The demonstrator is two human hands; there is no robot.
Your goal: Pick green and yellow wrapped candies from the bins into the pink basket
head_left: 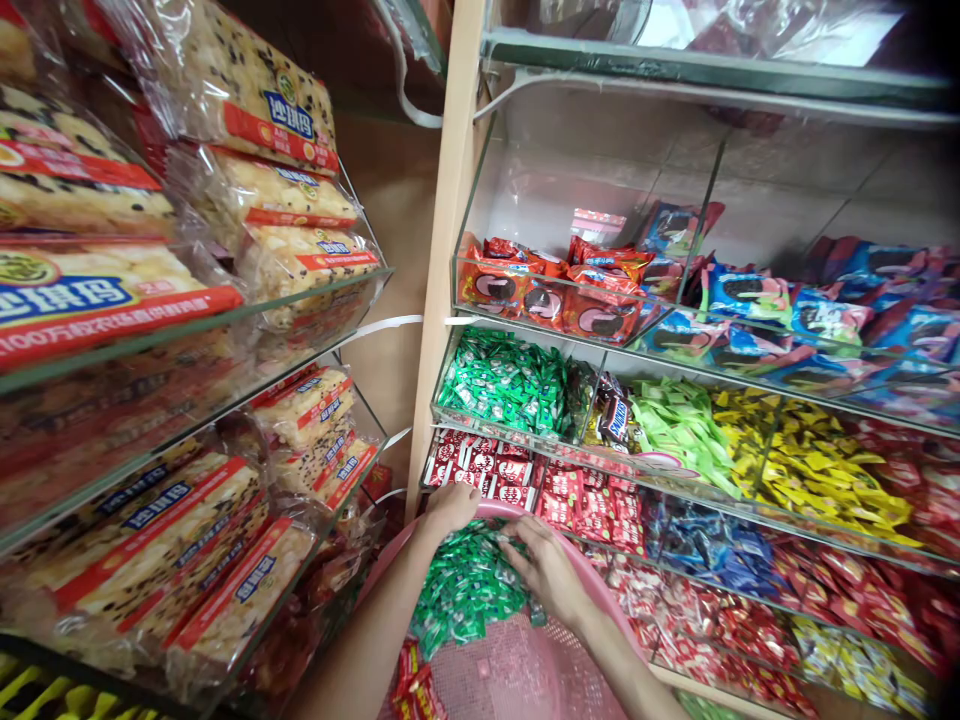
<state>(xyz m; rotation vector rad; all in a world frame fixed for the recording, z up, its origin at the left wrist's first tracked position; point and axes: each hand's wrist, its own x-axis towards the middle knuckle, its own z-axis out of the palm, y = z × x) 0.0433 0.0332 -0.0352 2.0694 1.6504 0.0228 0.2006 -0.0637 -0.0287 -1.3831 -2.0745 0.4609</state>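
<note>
A pink plastic basket [504, 510] stands tilted against the shelves in front of me. Inside it lies a heap of green-wrapped candies [465, 590], with a few red and yellow packets [417, 685] lower down and bare mesh beside them. My left hand [452, 507] is closed at the basket's far rim; its fingertips are mostly hidden. Just inside the rim on the other side, my right hand [546, 568] reaches over the heap, fingers apart and touching the green candies. Above both hands, a shelf bin holds more green-wrapped candies [506, 382].
Packaged sachima cakes [281, 110] fill glass-fronted shelves on the left. A wooden upright [439, 230] divides the shelving. On the right are red snack packs [517, 285], blue snack packs [750, 295], light green candies [686, 425] and yellow candies [825, 465]. Glass edges [525, 435] front the bins.
</note>
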